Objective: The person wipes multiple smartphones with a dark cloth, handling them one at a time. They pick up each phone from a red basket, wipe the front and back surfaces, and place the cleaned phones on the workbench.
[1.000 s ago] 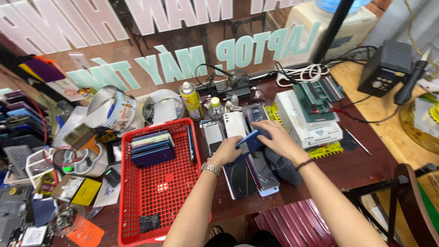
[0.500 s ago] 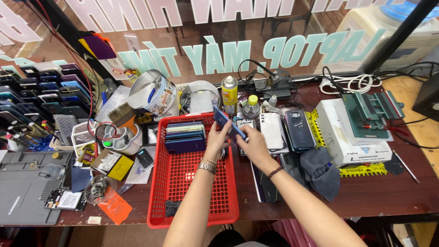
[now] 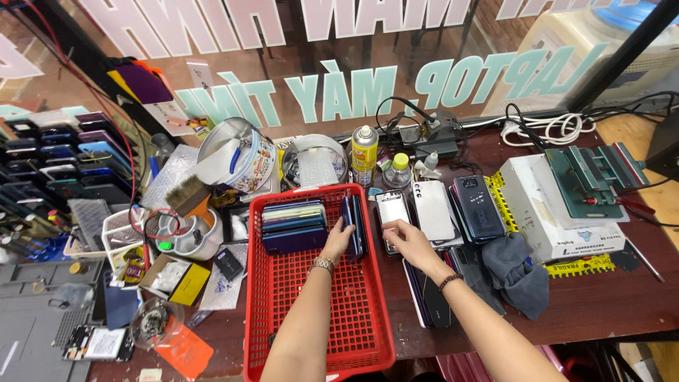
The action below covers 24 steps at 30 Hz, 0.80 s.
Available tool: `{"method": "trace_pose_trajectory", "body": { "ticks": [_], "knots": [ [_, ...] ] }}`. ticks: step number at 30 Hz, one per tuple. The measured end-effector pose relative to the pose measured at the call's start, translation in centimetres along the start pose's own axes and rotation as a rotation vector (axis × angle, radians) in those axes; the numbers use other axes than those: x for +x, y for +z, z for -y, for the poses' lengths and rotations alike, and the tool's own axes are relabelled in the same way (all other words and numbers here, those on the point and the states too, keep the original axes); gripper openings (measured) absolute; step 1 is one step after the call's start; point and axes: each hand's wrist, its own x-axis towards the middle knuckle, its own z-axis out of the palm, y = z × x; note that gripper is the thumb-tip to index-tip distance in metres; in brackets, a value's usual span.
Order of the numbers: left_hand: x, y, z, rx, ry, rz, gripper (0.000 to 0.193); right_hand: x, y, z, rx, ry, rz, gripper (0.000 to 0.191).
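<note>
The left hand (image 3: 339, 240) grips dark phones (image 3: 351, 225) upright in the red basket (image 3: 315, 311), hiding its fingers; the right hand (image 3: 407, 240) lies open on a silver phone (image 3: 393, 212).

Lettered glass window (image 3: 396, 64) behind wooden workbench (image 3: 601, 304)

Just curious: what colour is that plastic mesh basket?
Red plastic mesh basket, clearest in the head view.

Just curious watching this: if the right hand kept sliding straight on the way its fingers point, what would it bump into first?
The right hand points up-left across the table. First in that line is likely the silver-backed phone at its fingertips, then the red basket rim; depth is hard to judge.
</note>
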Motion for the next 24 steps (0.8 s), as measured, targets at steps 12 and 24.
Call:
{"method": "trace_pose_trajectory", "body": {
  "ticks": [12, 24],
  "knots": [
    [-0.2, 2.9, 1.0, 0.238, 0.076, -0.023, 0.072, -0.9, -1.4, -3.2, 0.088, 0.091, 0.024, 0.03],
    [-1.8, 2.7, 1.6, 0.367, 0.007, -0.268, 0.068, -0.3, -4.2, -4.2, 0.063, 0.097, 0.03, 0.032]
  ]
}}
